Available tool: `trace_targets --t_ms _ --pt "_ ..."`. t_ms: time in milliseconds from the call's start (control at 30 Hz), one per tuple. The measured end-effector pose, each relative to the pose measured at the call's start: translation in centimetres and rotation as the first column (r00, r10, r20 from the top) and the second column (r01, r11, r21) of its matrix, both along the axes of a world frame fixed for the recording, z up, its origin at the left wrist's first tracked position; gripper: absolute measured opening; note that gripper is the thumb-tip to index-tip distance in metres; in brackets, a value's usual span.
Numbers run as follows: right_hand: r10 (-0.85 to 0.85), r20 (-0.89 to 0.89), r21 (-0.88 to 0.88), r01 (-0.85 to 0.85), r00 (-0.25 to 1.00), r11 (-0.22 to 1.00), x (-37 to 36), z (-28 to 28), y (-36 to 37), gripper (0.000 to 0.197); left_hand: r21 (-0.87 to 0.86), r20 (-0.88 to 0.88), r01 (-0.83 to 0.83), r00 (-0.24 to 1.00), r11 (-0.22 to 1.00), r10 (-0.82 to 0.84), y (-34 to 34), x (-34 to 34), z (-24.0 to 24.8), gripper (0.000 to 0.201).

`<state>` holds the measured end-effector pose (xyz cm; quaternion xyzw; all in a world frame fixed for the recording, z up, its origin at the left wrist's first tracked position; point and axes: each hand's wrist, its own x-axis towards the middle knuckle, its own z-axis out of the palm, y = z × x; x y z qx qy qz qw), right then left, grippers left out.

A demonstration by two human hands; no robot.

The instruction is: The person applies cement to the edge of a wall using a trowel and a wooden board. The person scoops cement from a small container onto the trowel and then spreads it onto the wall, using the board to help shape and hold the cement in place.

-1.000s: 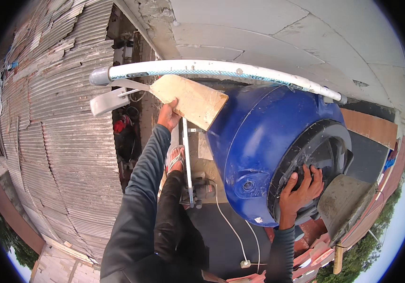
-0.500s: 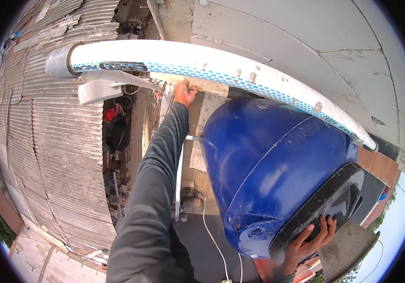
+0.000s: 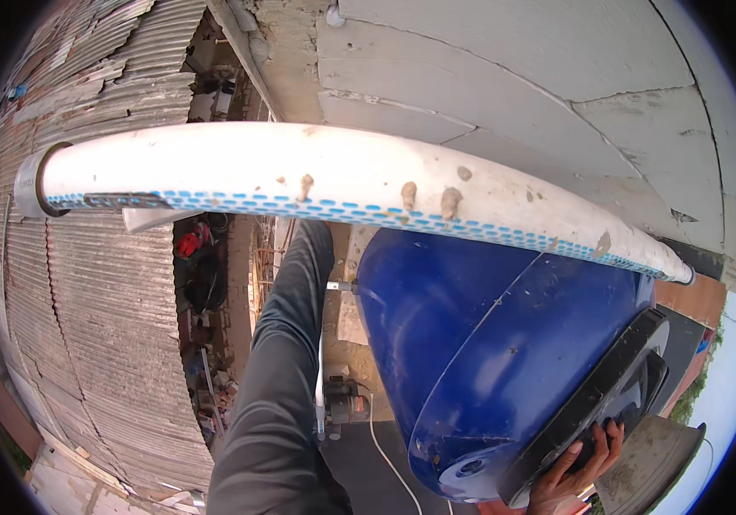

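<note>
A big blue plastic water tank (image 3: 462, 335) fills the right middle, with a black lid (image 3: 587, 403) at its lower right end. My right hand (image 3: 585, 463) lies against that lid, fingers apart and slightly bent over it. My left arm in a dark grey sleeve (image 3: 278, 360) reaches up to the far side of a thick white pipe (image 3: 359, 167) marked with blue dashes. The pipe hides my left hand, so what it touches does not show. A grey collar (image 3: 33, 180) sits on the pipe's left end.
Corrugated roofing sheets (image 3: 93, 318) spread along the left. A grey block wall (image 3: 505, 69) stands behind the pipe. Below my left arm is a gap with clutter on the ground (image 3: 218, 403). A small pump (image 3: 346, 405) with a white cable (image 3: 385, 455) sits beside the tank.
The pipe now appears lower and further left, covering my left hand, which was on a wooden board behind it. The view has shifted a little. My right hand remains on the lid.
</note>
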<state>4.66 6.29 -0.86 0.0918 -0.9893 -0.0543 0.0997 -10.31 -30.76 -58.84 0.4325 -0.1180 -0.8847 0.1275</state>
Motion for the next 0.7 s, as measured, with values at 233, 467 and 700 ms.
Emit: trace_targets --t_ms 233,467,700 --pt "-0.165 0.058 0.044 0.162 0.985 0.986 1.5 -0.5 1.5 0.039 -0.045 0.06 0.115 0.992 0.992 -0.112 -0.9 1.9 0.1 0.027" --pt "-0.077 0.069 0.01 0.076 0.995 0.997 1.0 -0.8 1.9 0.037 -0.188 0.26 0.388 0.905 0.902 -0.336 0.1 7.8 2.1 0.025" --pt "-0.054 -0.041 0.008 0.054 0.998 0.998 0.9 -0.8 2.2 0.032 -0.153 0.541 0.757 0.602 0.635 -0.588 6.4 22.0 20.0 0.044"
